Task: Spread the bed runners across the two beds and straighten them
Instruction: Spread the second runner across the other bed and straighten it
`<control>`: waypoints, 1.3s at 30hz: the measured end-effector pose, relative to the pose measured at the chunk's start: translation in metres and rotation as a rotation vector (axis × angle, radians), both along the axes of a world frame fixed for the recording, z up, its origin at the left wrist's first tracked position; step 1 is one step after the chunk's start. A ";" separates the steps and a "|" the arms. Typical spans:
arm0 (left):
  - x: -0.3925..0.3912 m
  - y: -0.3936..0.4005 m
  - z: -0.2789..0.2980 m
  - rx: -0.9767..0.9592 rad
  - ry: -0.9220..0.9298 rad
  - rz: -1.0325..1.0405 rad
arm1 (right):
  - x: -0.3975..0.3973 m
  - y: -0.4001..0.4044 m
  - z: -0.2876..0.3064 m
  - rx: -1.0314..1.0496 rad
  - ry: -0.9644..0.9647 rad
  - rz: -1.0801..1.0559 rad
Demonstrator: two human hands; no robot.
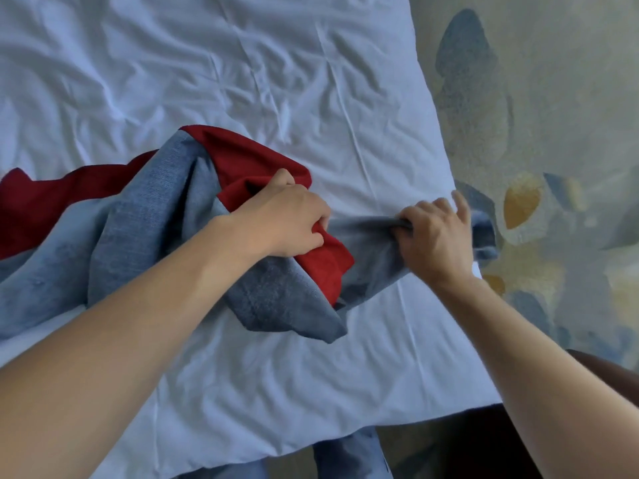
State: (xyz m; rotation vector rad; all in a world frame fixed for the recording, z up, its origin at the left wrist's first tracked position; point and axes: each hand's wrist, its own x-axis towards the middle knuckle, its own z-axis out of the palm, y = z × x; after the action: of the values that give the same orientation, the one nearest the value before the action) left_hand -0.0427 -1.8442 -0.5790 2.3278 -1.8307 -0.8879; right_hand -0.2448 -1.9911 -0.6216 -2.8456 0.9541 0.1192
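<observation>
Bunched blue-grey woven bed runner w/ red lining (145, 216) on wrinkled white bed sheet (242, 63); left hand (287, 219) clutches red folds, right hand (435, 233) grips blue end at bed's edge, prob. to stretch it flat.

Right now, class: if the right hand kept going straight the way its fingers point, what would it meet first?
The right hand, gripping the runner, points toward the bed edge. It would probably pass over that edge and the runner end hanging there, then meet the carpet; depth is unclear.
</observation>
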 end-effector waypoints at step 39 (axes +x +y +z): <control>0.031 -0.063 -0.003 -0.127 -0.147 0.491 | -0.028 -0.036 -0.017 0.272 0.029 -0.872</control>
State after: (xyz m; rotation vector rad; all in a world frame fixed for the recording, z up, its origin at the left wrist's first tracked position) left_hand -0.0113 -1.9070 -0.5821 2.6330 -1.2095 -0.5305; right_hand -0.2727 -2.0270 -0.6390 -1.9725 1.8975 0.1720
